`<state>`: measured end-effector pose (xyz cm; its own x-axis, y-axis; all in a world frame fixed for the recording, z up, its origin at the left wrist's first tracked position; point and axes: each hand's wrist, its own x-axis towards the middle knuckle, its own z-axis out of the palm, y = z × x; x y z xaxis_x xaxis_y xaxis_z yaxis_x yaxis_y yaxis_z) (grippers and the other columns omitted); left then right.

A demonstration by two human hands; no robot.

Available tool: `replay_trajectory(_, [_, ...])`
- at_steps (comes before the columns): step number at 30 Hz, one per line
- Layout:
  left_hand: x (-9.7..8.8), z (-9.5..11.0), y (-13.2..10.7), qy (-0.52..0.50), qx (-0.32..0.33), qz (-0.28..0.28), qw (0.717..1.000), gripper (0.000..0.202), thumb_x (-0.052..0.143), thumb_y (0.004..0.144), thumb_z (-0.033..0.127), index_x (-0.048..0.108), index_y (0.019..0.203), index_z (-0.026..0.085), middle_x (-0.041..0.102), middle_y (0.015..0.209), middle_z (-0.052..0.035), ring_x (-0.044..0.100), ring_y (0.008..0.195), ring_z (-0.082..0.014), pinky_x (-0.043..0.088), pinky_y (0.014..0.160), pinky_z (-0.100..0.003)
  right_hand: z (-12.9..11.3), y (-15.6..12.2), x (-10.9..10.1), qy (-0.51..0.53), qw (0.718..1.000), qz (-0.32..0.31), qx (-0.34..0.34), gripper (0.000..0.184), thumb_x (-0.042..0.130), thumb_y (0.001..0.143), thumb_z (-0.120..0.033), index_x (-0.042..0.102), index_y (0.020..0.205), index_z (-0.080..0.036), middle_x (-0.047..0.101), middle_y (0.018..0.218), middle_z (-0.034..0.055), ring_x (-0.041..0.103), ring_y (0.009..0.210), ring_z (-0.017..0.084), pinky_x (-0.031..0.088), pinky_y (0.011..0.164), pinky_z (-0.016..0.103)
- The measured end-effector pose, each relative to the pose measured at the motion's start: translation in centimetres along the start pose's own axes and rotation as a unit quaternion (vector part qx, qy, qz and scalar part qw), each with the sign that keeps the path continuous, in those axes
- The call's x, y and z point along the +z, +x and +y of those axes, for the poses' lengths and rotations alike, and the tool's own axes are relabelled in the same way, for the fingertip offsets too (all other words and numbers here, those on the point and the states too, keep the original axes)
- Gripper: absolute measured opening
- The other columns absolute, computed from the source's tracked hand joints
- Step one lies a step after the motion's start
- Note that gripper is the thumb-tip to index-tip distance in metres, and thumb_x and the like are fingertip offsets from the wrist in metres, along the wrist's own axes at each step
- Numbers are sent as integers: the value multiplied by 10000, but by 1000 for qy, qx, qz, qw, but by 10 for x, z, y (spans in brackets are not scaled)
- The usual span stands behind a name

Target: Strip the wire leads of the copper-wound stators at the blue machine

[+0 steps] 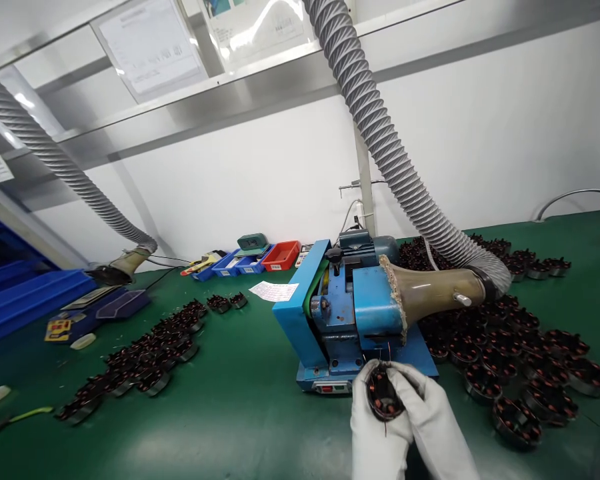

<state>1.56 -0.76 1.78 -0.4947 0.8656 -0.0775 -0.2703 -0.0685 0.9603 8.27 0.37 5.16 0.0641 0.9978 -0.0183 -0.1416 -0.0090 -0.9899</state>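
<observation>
Both my hands wear white gloves and meet at one motor stator, a dark ring with copper windings and thin wire ends sticking out. My left hand is closed round its left side and underneath. My right hand grips its upper right edge with thumb and fingers. The stator is tilted with its open face toward me, just in front of a blue belt-driven machine. Its wire ends point up near the machine's blue hood. The fingers behind the stator are hidden.
Many stators lie right of the machine, and another group lies left on the green table. A grey hose runs down to the hood. Blue trays and a red bin stand along the wall.
</observation>
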Motion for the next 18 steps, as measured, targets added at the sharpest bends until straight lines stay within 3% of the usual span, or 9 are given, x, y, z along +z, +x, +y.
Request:
replay_trajectory(8, [7, 20, 25, 46, 50, -71, 995, 391, 677, 599, 248, 578, 968, 158, 706, 981, -116, 680, 905, -219, 536, 839, -312, 6, 32, 7, -15, 1000, 14, -18, 383, 676, 675, -504, 754, 796, -149, 767, 874, 154, 696, 835, 327, 542, 802, 449])
replay_trajectory(18, [13, 25, 27, 69, 56, -75, 993, 318, 652, 631, 234, 589, 934, 158, 661, 965, -111, 656, 891, -205, 514, 847, -311, 0, 35, 6, -19, 999, 27, -8, 392, 689, 649, -497, 758, 788, -137, 772, 848, 159, 704, 814, 332, 553, 794, 450])
